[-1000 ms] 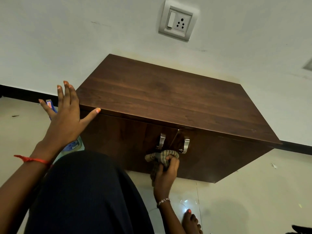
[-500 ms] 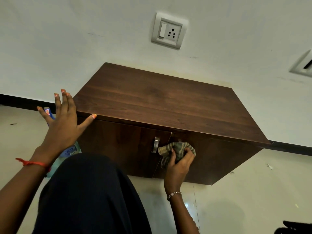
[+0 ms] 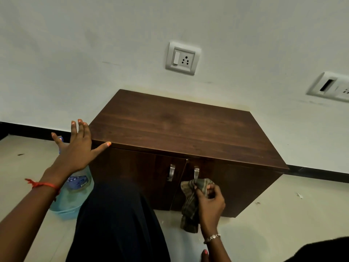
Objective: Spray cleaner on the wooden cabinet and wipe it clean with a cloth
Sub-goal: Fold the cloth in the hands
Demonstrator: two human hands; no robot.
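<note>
Against the white wall [image 3: 75, 53], on the pale floor [image 3: 283, 214], stands the wooden cabinet [image 3: 181, 133], its back edge touching the wall and its top bare. Its two front doors are closed, and the seam between them runs down just left of the right handle [image 3: 196, 173]; the left handle [image 3: 171, 172] is close beside it. The right hand [image 3: 209, 203] is low in front of the right door, its fingers closed around the striped cloth [image 3: 190, 203]. The upper part of the cloth is bunched just under the right handle and the rest hangs down to near the bottom edge of the door. The left hand [image 3: 77, 148] is spread wide at the front left corner of the cabinet, the thumb lying along the front edge of the top and the other fingers raised past the left side. Under this hand, just beside the left side of the cabinet, the blue spray bottle [image 3: 73, 191] stands on the floor. A dark-clothed knee [image 3: 117, 220] fills the space before the left door. The floor to the right of the cabinet is open, with only small specks on it. Above the cabinet there is a wall socket [image 3: 182, 58], and a second socket [image 3: 330, 86] is far to the right.
</note>
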